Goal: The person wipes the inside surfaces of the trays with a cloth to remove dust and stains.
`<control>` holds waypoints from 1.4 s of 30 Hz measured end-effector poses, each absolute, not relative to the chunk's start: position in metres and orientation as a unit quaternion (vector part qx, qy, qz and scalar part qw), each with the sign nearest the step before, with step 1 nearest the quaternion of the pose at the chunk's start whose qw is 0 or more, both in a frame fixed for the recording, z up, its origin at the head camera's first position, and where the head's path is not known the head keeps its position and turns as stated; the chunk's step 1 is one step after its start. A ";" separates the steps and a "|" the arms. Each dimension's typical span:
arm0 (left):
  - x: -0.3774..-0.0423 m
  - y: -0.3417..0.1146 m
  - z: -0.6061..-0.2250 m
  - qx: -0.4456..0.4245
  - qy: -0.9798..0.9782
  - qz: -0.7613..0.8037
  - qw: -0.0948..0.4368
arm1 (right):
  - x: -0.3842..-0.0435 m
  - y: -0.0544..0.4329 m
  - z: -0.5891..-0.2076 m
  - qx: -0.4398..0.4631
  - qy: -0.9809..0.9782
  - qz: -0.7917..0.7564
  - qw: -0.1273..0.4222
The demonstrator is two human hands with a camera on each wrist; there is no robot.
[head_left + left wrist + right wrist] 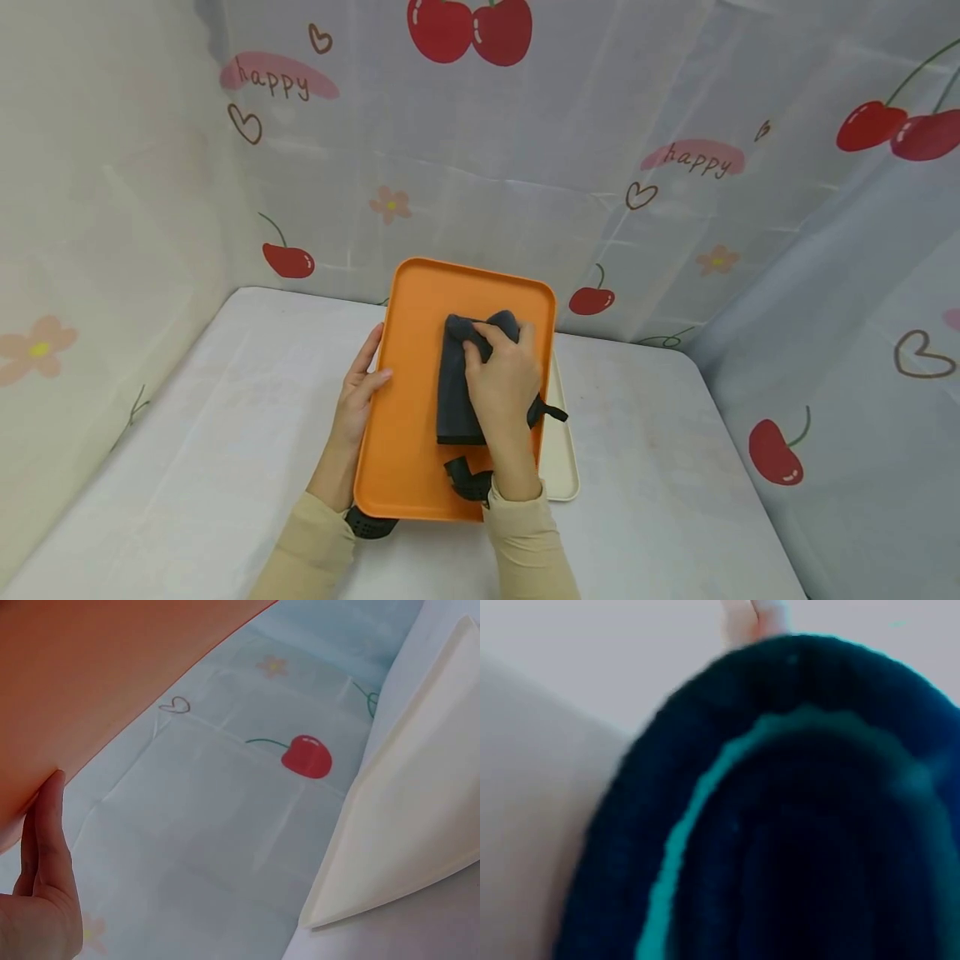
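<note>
My left hand (354, 408) holds an orange tray (408, 375) by its left edge, thumb at the front rim and fingers reaching behind. In the left wrist view, those fingers (52, 825) touch the underside of the tray, which is raised above the table. Against the tray's face lies a folded dark grey cloth (456, 392), and my right hand (504, 379) pinches its bunched upper part. The cloth's rounded folds (795, 682) fill most of the right wrist view. Behind the orange tray, partly hidden by it, is a cream tray (558, 458).
A white-covered table (645, 467) spreads around the trays. Curtains (487, 150) printed with cherries, hearts and flowers stand at the back and both sides. Black wrist-camera mounts (371, 525) sit close to the tray's lower edge.
</note>
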State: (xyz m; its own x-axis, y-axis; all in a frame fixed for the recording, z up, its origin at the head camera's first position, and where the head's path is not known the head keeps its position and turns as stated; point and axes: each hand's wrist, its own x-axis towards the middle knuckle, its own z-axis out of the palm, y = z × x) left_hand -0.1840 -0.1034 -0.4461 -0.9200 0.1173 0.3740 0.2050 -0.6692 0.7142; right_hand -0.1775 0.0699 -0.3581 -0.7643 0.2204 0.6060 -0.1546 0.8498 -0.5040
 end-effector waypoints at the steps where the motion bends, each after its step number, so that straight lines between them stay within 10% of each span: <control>1: -0.184 -0.104 -0.446 -0.200 -0.401 -0.894 0.023 | -0.178 0.074 -0.358 -0.027 -0.898 0.273 0.343; 42: -0.182 -0.107 -0.442 -0.217 -0.352 -0.910 0.004 | -0.172 0.120 -0.373 -0.136 -0.870 0.323 0.347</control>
State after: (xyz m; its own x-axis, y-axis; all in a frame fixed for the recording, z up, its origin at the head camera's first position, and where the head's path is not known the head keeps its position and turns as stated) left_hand -0.1818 -0.1070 -0.4424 -0.9056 0.1451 0.3985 0.1608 -0.7520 0.6393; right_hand -0.1715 0.1198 -0.3733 -0.7227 0.4604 0.5155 0.0119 0.7541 -0.6567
